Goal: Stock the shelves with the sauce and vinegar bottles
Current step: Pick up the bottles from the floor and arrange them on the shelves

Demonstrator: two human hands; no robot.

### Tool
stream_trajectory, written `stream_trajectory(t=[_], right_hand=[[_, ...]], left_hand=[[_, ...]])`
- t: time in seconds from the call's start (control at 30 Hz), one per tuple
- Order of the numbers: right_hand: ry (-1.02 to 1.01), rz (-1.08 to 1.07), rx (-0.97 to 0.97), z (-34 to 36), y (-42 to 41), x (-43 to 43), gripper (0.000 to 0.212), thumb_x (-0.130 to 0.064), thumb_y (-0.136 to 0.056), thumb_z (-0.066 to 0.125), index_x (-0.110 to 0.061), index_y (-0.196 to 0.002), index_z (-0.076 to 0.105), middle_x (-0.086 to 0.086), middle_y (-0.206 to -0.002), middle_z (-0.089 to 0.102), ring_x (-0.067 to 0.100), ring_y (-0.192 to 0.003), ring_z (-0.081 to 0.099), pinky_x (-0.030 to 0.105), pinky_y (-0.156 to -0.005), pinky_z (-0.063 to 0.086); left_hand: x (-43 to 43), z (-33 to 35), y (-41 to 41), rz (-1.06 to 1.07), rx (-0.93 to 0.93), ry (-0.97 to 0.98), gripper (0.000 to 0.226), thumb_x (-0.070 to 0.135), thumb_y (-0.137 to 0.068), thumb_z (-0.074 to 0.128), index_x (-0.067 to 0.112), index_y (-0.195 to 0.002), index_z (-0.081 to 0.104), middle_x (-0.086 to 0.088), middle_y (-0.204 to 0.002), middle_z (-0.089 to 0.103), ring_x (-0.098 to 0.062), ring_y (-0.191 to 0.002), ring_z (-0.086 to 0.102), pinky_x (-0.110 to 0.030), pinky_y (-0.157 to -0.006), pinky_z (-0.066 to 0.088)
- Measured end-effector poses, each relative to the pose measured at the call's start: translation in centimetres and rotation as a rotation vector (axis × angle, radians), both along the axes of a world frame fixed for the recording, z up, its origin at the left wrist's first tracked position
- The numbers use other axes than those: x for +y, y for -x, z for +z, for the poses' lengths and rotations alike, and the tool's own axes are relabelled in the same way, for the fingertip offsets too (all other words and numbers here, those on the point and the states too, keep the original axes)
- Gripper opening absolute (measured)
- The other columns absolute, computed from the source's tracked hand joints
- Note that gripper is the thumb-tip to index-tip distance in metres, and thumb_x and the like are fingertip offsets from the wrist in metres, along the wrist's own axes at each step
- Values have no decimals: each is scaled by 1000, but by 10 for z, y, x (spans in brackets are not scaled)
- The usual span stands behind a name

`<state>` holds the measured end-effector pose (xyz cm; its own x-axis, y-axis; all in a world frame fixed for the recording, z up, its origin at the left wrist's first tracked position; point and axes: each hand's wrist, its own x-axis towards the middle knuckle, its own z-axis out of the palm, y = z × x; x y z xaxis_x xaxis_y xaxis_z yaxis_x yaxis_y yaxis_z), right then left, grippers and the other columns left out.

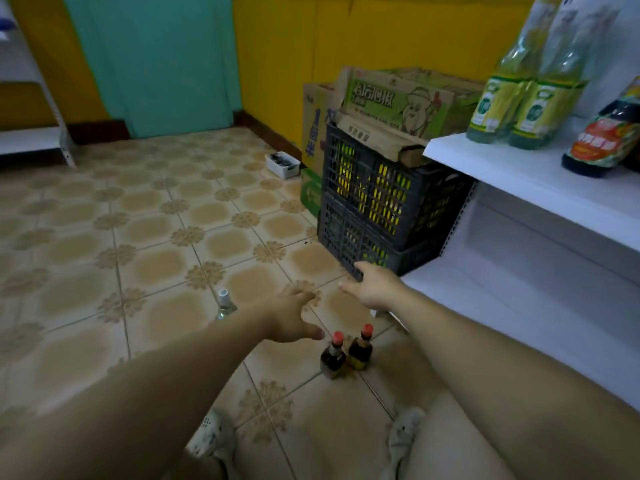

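- Two small dark bottles with red caps (333,355) (361,346) stand upright on the floor, just beside each other, between the person's legs and below both hands.
- A clear bottle with a white cap (225,304) stands on the floor further left, its lower part hidden behind the left forearm.
- The left hand (294,317) hovers above the dark pair, fingers straight and thumb spread apart, holding nothing.
- The right hand (374,285) reaches out beside it, fingers loosely spread and empty; whether a fingertip touches the lower crate cannot be told.
- On the white upper shelf (502,168) at the right stand two yellow-green bottles (495,98) (540,105) side by side and a dark labelled sauce bottle (602,133) near them.
- A white lower shelf (485,299) lies beneath it.
- Two dark plastic crates (374,202) are stacked against the shelf end, with cardboard boxes (391,98) on top.
- A small white tray (282,164) sits on the floor by the wall.
- The floor (156,237) is beige patterned tile.
- The wall (284,46) is yellow, with a teal panel (152,57) on it.
- Another white shelf unit (31,140) stands at the far left.
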<state>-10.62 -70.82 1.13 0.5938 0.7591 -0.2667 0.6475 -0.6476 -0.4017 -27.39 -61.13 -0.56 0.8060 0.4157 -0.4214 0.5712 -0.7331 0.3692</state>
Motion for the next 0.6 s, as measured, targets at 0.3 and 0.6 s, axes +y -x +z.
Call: stream_trajectory(t=[0.3,0.6], right_hand=[[171,-30,131,-132,-21,19,76,-57,-89,52,-16,-149,29,9,-151,37,30,-132,39,36,-97,37],[252,-108,291,-249,-61,47,73,-48,-90,55,-22,-150,24,9,-151,36,31,-132,40,41,-104,39]], left_hand=[[14,-116,-19,68,126,202,90,59,-81,58,20,-150,14,-5,-157,14,-26,-141,21,-39,-113,25],[23,-221,-62,150,209,393,88,56,-82,60,19,-149,16,-5,-156,17,-24,-140,23,-35,-110,25]])
